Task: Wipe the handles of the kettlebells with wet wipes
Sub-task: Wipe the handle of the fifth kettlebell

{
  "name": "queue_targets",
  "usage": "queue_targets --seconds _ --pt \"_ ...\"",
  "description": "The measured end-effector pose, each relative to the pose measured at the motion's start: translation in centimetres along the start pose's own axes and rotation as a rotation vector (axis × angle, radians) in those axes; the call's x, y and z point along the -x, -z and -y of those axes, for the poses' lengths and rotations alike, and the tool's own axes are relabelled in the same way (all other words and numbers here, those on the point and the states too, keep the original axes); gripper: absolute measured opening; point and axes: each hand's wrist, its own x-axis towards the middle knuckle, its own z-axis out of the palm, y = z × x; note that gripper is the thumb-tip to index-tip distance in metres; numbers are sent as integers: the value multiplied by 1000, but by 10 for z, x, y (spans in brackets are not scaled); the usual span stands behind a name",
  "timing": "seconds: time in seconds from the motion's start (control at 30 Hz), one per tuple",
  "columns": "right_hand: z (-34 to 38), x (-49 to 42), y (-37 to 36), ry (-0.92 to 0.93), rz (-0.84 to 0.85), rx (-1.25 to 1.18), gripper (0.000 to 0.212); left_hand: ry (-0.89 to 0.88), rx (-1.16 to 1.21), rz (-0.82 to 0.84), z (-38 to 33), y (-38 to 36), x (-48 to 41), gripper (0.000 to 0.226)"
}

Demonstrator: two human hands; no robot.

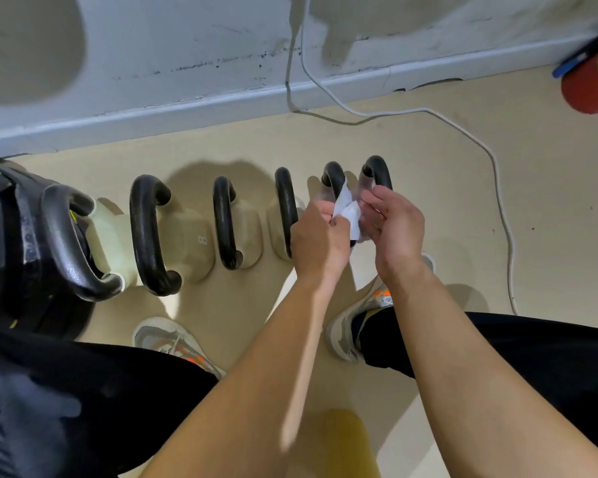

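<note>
Several pale kettlebells with black handles stand in a row on the beige floor, the one marked 8 (187,243) near the middle. A white wet wipe (348,212) hangs between my two hands over the second handle from the right (334,175). My left hand (320,236) pinches the wipe's left edge. My right hand (394,222) has its fingers curled at the wipe's right side, in front of the rightmost handle (378,170). The lower parts of those two right kettlebells are hidden behind my hands.
A white cable (463,132) runs down the wall and loops across the floor to the right. A red cylinder (589,84) lies at the far right by the skirting. Black equipment (11,236) stands at the left. My shoes (173,339) rest below the row.
</note>
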Motion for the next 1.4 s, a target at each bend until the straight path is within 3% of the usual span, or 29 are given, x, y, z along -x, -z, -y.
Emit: queue_targets --seconds 0.13,0.23,0.33,0.43,0.57,0.67,0.87,0.93,1.03,1.1,1.2,1.3,1.4 --pt "7 8 -1 118 42 209 6 25 184 72 -25 15 -7 8" --pt "21 15 -3 26 182 242 32 -15 192 137 -32 26 -10 14" --pt "28 18 -2 -9 257 272 26 -78 156 213 -34 35 -5 16" --pt "27 13 2 2 136 289 11 -76 164 192 -31 44 -5 20" --pt "30 8 8 -39 3 234 9 25 235 143 -29 51 -10 20" --pt "29 7 5 -19 48 198 18 22 278 108 -27 47 -13 16" --pt "29 8 11 48 253 152 53 44 311 96 -22 32 -15 36" --pt "29 4 12 122 230 219 59 -1 236 60 -20 29 -16 50" --pt "26 -3 7 325 127 464 59 -103 13 -64 -19 22 -20 55" --pt "23 -7 3 416 32 637 60 -142 -108 -49 -17 15 -20 54" --pt "10 -5 1 451 -33 807 71 -199 -79 19 -5 3 -17 52" --pt "-5 1 -1 585 -140 946 57 -199 -8 -52 9 -1 -13 46" --pt "-7 2 -7 581 -66 918 40 -169 -38 -143 11 -3 -16 43"
